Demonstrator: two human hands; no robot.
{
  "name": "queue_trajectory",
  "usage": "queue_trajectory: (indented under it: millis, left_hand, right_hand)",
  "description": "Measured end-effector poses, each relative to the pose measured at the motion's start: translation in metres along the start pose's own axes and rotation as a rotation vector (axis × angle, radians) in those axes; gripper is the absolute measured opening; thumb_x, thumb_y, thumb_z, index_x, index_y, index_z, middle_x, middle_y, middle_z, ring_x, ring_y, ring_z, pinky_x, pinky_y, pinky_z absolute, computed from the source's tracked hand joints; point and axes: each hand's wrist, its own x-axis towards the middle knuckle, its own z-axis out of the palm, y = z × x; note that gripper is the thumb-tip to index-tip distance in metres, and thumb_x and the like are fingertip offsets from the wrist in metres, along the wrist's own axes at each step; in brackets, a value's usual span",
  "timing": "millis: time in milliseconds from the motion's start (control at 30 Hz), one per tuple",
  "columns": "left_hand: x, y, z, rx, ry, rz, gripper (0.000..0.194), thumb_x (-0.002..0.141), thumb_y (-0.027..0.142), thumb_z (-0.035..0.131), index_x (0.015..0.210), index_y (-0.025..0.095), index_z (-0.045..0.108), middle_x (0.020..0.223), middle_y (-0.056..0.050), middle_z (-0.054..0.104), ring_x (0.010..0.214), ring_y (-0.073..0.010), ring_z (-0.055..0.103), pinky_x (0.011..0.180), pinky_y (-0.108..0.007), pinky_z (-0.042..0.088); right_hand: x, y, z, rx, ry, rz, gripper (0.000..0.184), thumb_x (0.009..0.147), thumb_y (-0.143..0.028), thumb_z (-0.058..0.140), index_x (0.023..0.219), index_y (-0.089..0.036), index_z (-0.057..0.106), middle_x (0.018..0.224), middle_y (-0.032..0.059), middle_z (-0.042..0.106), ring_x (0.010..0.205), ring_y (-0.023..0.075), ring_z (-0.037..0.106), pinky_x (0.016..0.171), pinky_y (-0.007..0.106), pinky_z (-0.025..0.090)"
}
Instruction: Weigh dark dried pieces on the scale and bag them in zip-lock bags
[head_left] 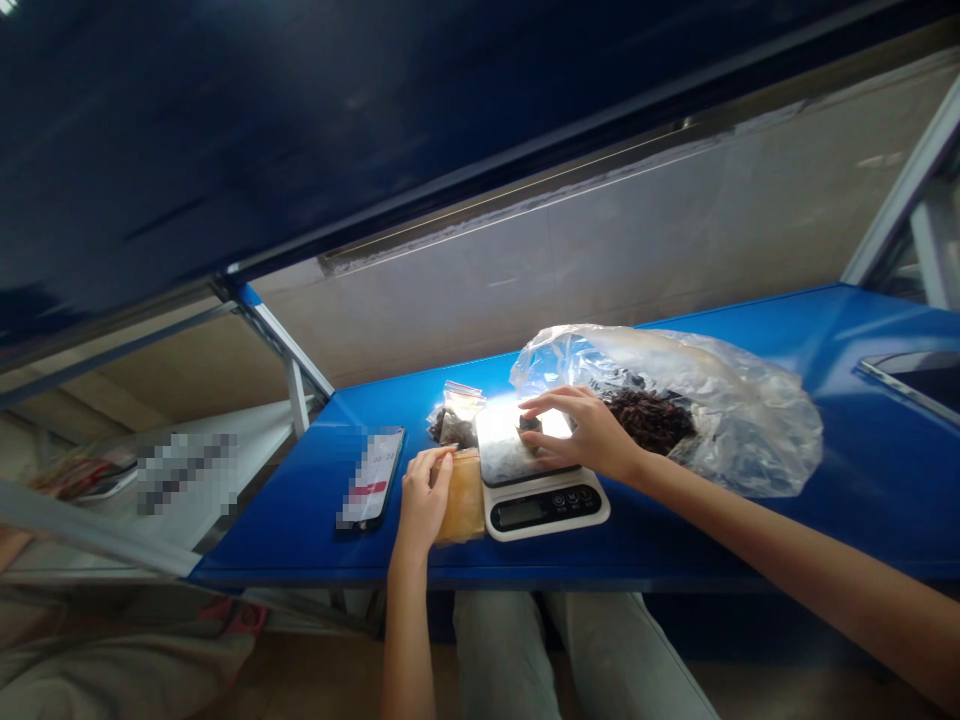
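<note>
My right hand (581, 432) reaches over the steel plate of a white digital kitchen scale (495, 522). Its thumb and fingertips close around a small clump of dark dried pieces (529, 424) at the plate. Left of the scale, my left hand (427, 490) has its fingers bent together at the top edge of a stack of yellowish plastic bags (463, 497). Just behind that stack lies a small clear zip bag (457, 412) with dark bits inside. To the right, a big clear plastic bag (757, 420) lies open around a heap of dark dried strips (651, 418).
A phone (375, 480) with a lit screen lies on the blue table (300, 500) to the left. A dark blue shelf (300, 120) hangs low overhead. Metal frame posts (289, 350) stand at the left. Part of another person (112, 660) shows at lower left.
</note>
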Motion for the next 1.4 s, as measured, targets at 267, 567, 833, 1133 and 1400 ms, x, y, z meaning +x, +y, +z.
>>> queue_trajectory:
  millis: [267, 567, 833, 1133, 1400]
  left_hand:
    - [0.001, -0.002, 0.0, 0.002, -0.014, -0.001, 0.028, 0.09, 0.034, 0.043, 0.099, 0.022, 0.066, 0.111, -0.006, 0.067, 0.11, -0.0221, 0.056, 0.101, -0.04, 0.04]
    - [0.002, -0.006, 0.001, -0.015, -0.012, 0.005, 0.029, 0.089, 0.035, 0.043, 0.099, 0.021, 0.066, 0.109, -0.007, 0.066, 0.108, -0.0225, 0.056, 0.1, -0.041, 0.039]
    - [0.0, 0.0, 0.001, -0.019, 0.002, -0.021, 0.026, 0.088, 0.033, 0.044, 0.097, 0.021, 0.066, 0.107, -0.006, 0.067, 0.107, -0.0225, 0.056, 0.099, -0.04, 0.039]
    - [0.0, 0.004, 0.0, -0.017, 0.002, -0.033, 0.026, 0.088, 0.033, 0.044, 0.096, 0.022, 0.066, 0.107, -0.006, 0.067, 0.108, -0.0226, 0.056, 0.099, -0.04, 0.039]
    - [0.001, 0.0, 0.001, -0.011, -0.011, -0.016, 0.027, 0.088, 0.035, 0.043, 0.098, 0.022, 0.066, 0.108, -0.006, 0.067, 0.108, -0.0228, 0.055, 0.099, -0.04, 0.038]
  right_hand:
    - [-0.002, 0.0, 0.002, -0.028, 0.022, -0.072, 0.021, 0.082, -0.031, 0.066, 0.101, -0.023, 0.068, 0.097, 0.0039, 0.073, 0.09, 0.0217, 0.066, 0.085, 0.037, 0.048]
    - [-0.002, 0.004, 0.004, -0.039, 0.042, -0.125, 0.022, 0.082, -0.032, 0.068, 0.101, -0.023, 0.066, 0.097, 0.0038, 0.072, 0.092, 0.0211, 0.065, 0.085, 0.037, 0.045]
    - [-0.002, 0.002, 0.001, -0.006, 0.03, -0.213, 0.017, 0.085, -0.027, 0.065, 0.101, -0.021, 0.064, 0.094, 0.0025, 0.072, 0.082, 0.0165, 0.066, 0.082, 0.032, 0.044]
    - [-0.001, -0.004, -0.005, -0.091, 0.108, -0.131, 0.013, 0.088, -0.03, 0.059, 0.096, -0.023, 0.066, 0.093, 0.0035, 0.073, 0.089, 0.0203, 0.065, 0.085, 0.036, 0.042]
    - [0.001, 0.021, -0.016, -0.332, -0.045, 0.251, 0.035, 0.078, -0.026, 0.057, 0.11, -0.014, 0.066, 0.113, 0.0124, 0.069, 0.11, 0.0296, 0.06, 0.093, 0.042, 0.04]
